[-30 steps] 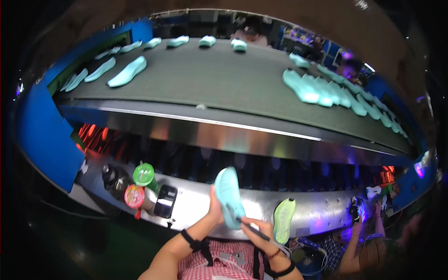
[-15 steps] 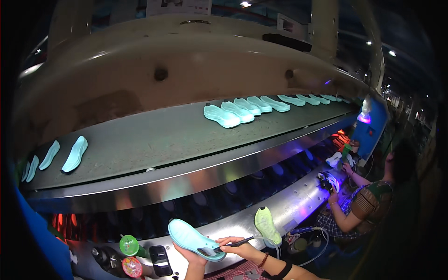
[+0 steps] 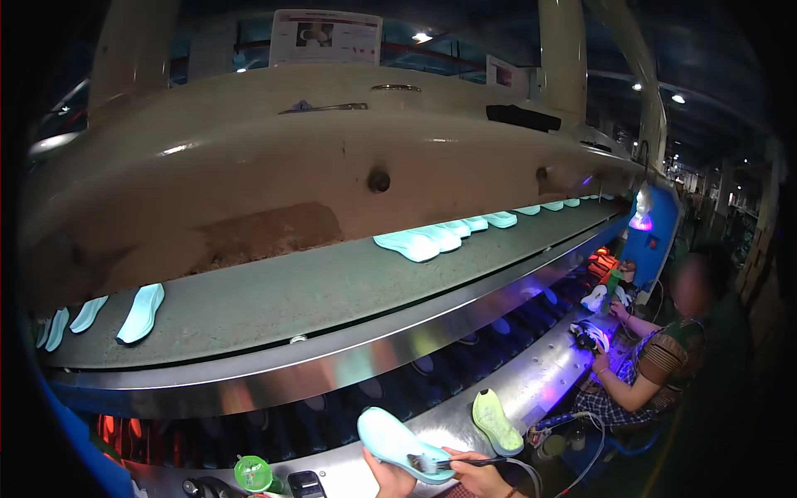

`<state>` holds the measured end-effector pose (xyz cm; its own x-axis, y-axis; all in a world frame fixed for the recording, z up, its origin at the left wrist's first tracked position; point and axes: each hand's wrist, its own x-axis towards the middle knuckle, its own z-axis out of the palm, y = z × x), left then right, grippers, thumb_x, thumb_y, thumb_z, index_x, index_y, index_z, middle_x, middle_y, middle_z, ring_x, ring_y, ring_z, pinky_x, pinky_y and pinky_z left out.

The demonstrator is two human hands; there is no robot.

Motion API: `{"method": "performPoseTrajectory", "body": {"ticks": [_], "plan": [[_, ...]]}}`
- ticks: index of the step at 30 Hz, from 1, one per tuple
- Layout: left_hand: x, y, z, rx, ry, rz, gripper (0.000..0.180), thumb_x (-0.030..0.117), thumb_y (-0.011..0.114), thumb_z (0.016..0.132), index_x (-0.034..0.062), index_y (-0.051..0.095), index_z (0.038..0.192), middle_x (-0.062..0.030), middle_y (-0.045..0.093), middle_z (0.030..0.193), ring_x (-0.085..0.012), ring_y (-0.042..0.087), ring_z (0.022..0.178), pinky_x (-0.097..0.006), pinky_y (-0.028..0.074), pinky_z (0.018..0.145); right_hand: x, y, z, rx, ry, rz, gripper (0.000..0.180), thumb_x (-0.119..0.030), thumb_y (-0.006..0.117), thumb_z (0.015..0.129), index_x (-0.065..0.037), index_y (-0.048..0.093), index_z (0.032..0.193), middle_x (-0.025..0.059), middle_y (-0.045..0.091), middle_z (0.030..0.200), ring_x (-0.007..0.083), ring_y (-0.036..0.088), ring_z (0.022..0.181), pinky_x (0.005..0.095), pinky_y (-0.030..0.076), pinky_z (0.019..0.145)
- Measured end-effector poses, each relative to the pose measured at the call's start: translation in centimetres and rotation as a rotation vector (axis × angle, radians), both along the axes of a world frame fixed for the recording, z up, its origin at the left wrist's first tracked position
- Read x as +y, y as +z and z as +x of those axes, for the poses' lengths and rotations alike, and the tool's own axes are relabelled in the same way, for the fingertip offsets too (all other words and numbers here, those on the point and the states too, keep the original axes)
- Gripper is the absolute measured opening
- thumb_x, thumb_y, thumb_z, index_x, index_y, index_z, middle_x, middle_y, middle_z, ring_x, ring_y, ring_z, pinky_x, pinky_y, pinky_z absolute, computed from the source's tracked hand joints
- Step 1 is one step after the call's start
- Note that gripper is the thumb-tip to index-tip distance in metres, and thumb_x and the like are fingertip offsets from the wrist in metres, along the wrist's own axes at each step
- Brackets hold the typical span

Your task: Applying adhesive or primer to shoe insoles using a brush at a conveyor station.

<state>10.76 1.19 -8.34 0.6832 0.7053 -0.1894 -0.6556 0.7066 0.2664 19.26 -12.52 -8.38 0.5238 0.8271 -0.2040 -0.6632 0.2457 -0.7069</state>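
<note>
A light blue shoe sole is held tilted at the bottom middle by my left hand, fingers wrapped round its lower edge. My right hand is closed on the dark handle of a brush. The brush's bristles touch the sole's upper face near its right end. Clear tubing runs away to the right of the brush. A yellow-green sole lies beside my right hand on the shiny metal ledge.
Beyond the ledge runs a grey conveyor belt carrying several light blue soles, under a beige machine hood. A green-lidded cup and a black tray stand at lower left. At right a co-worker handles a shoe.
My view has tilted up, so the scene sits lower and more hood shows. Both hands keep hold of the sole and the brush, whose bristles stay on the sole.
</note>
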Motion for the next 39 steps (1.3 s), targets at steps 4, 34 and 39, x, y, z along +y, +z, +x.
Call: {"method": "performPoseTrajectory", "body": {"ticks": [4,34,39], "plan": [[-1.3,3.5,0.3,0.017,-0.277,0.306,0.063,0.058,0.029,0.081,0.0073,0.044,0.116,-0.0109,0.052,0.105,-0.0281,0.052,0.093,-0.044,0.04,0.084,-3.1,0.7,0.8,0.166,-0.136,0.045,0.021,-0.012,0.053,0.08,-0.001,0.056,0.098,0.0127,0.051,0.107,0.0199,0.051,0.092,0.0318,0.042,0.079],[-13.8,26.8,-0.1,0.215,0.343,1.96,0.053,0.007,0.062,0.068,0.004,0.04,0.117,-0.0188,0.041,0.111,-0.0301,0.04,0.104,-0.042,0.04,0.085,-12.1,-0.7,7.2,0.416,-0.312,0.03,0.034,-0.022,0.053,0.085,-0.003,0.052,0.113,0.0065,0.06,0.098,0.014,0.055,0.079,0.0304,0.049,0.069],[-8.6,25.8,-6.2,0.455,0.287,1.742,0.074,0.012,0.067,0.067,0.0039,0.025,0.128,-0.0174,0.031,0.125,-0.0272,0.034,0.115,-0.038,0.029,0.095,-9.3,0.5,7.6,0.377,-0.047,0.445,0.018,-0.014,0.06,0.074,-0.006,0.061,0.09,0.0146,0.055,0.11,0.0295,0.049,0.107,0.046,0.036,0.095]]}}
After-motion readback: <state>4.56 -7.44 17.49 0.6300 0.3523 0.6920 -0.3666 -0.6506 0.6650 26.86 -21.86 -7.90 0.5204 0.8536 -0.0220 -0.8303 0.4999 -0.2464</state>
